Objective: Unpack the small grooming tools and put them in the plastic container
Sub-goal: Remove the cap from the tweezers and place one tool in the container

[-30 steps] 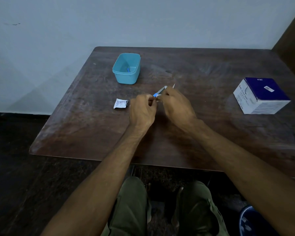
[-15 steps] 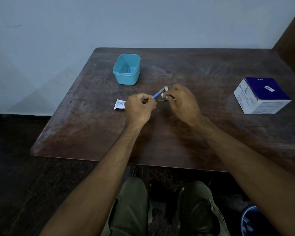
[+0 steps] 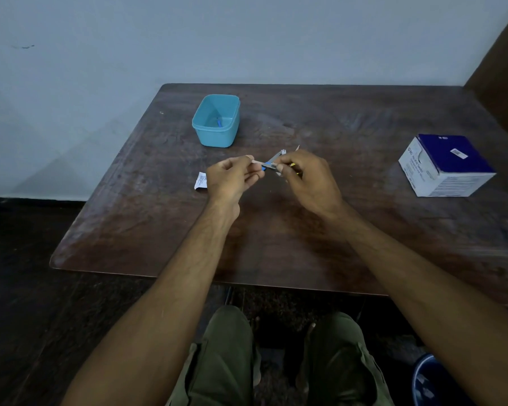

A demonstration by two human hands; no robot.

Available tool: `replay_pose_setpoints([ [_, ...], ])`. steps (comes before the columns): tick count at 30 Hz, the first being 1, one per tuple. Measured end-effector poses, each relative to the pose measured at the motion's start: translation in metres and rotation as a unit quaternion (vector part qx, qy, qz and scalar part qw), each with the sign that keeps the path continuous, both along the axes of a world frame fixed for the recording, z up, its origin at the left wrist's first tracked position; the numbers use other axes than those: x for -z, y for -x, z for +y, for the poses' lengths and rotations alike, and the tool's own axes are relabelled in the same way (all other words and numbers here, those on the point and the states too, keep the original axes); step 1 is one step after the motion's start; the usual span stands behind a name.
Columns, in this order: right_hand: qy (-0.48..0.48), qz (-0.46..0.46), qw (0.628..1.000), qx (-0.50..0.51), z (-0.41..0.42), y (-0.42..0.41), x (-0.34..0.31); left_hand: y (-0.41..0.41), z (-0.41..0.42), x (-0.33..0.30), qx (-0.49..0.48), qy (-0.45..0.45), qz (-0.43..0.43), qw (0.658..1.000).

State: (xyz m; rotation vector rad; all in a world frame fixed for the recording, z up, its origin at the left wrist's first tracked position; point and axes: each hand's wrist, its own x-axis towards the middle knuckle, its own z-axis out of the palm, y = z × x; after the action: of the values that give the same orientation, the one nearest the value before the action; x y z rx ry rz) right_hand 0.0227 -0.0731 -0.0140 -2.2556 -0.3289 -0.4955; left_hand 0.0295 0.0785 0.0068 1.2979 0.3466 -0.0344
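The wooden surface carried one white-and-blue carton, one teal plastic container with one small blue piece inside, and one scrap of wrapper. Above its middle, the left hand and right hand each pinched an end of one blue-and-grey grooming tool, apparently mid-unwrapping. Next, the freed tool likely needed carrying forward and left to the container.

One container, one box, one wrapper (torn), two hands.
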Motion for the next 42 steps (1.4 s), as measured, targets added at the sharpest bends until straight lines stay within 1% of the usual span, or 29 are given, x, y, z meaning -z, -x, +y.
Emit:
replay_pose_setpoints([
  [2,-0.026,0.0,1.0,-0.001,0.0,0.0,0.002,-0.001,-0.001,0.002,0.01,0.005,-0.003,1.0],
  [4,-0.099,0.029,0.995,-0.001,0.002,-0.001,0.003,-0.002,-0.002,0.005,0.031,0.019,-0.017,0.999],
  [6,-0.18,0.069,0.981,0.005,0.006,-0.001,0.002,-0.002,-0.005,0.009,0.061,0.027,-0.034,0.997],
  [8,-0.232,0.088,0.969,0.012,0.011,0.001,0.002,0.0,-0.01,0.013,0.081,0.011,-0.047,0.996],
  [12,-0.292,0.113,0.949,0.037,0.016,0.003,0.002,0.0,-0.013,0.016,0.07,-0.039,-0.058,0.995],
  [14,-0.299,0.115,0.945,0.063,0.013,-0.001,0.002,-0.001,-0.011,0.016,0.069,-0.019,-0.046,0.996],
  [16,-0.299,0.089,0.946,0.091,0.007,-0.007,0.0,-0.001,-0.008,0.014,0.085,0.013,-0.029,0.996],
  [18,-0.261,0.046,0.959,0.1,0.002,-0.012,-0.005,0.001,-0.007,0.01,0.106,0.029,-0.009,0.994],
  [20,-0.168,0.0,0.983,0.068,-0.001,-0.012,-0.011,0.003,-0.007,0.008,0.131,0.024,0.015,0.991],
  [22,-0.06,-0.04,0.997,0.01,0.0,-0.011,-0.017,0.004,-0.009,0.007,0.158,0.008,0.032,0.987],
  [25,0.081,-0.065,0.993,-0.06,-0.001,-0.013,-0.019,0.005,-0.01,0.011,0.195,-0.013,0.039,0.98],
  [27,0.172,-0.084,0.977,-0.091,-0.002,-0.012,-0.015,0.005,-0.01,0.013,0.22,-0.021,0.032,0.975],
  [29,0.237,-0.09,0.96,-0.117,-0.001,-0.009,-0.01,0.003,-0.009,0.016,0.237,-0.035,0.026,0.971],
  [30,0.253,-0.089,0.956,-0.124,-0.002,-0.009,-0.009,0.003,-0.008,0.018,0.24,-0.042,0.023,0.969],
  [32,0.255,-0.086,0.955,-0.121,-0.003,-0.013,-0.008,0.002,-0.006,0.021,0.243,-0.057,0.018,0.968],
  [36,0.217,-0.084,0.968,-0.089,-0.007,-0.019,-0.008,0.001,-0.006,0.024,0.246,-0.068,0.019,0.967],
  [40,0.203,-0.083,0.966,-0.133,-0.002,-0.003,-0.006,-0.002,-0.003,0.023,0.243,-0.077,0.014,0.967],
  [42,0.185,-0.068,0.972,-0.127,-0.005,-0.007,-0.006,-0.001,-0.004,0.024,0.245,-0.084,0.017,0.966],
])
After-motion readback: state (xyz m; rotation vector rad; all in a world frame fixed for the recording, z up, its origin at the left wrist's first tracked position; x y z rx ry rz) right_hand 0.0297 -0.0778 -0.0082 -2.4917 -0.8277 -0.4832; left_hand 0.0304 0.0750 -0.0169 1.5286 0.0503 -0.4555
